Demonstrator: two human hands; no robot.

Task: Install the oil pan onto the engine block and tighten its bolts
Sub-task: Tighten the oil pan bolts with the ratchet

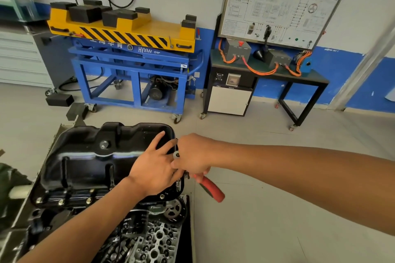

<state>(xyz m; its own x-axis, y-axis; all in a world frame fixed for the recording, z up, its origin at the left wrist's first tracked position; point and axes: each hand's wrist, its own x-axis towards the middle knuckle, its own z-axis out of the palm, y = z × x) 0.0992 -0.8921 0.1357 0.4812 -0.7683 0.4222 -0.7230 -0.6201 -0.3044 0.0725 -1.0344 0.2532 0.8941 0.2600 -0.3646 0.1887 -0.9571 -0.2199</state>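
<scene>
A glossy black oil pan (89, 156) lies on the upturned engine block (149, 239), with silver bolts (61, 201) along its near flange. My left hand (154, 166) rests flat on the pan's right end, fingers straight. Just to its right, my right hand (195, 155) grips a ratchet wrench with a red handle (212, 189). The wrench's silver head (176, 154) sits at the pan's right edge flange. The bolt under it is hidden.
A blue and yellow lift cart (132, 53) stands behind the engine by the wall. A black training bench with orange cables (265, 70) is at the back right. Black rubber blocks (59, 99) lie on the grey floor at the left.
</scene>
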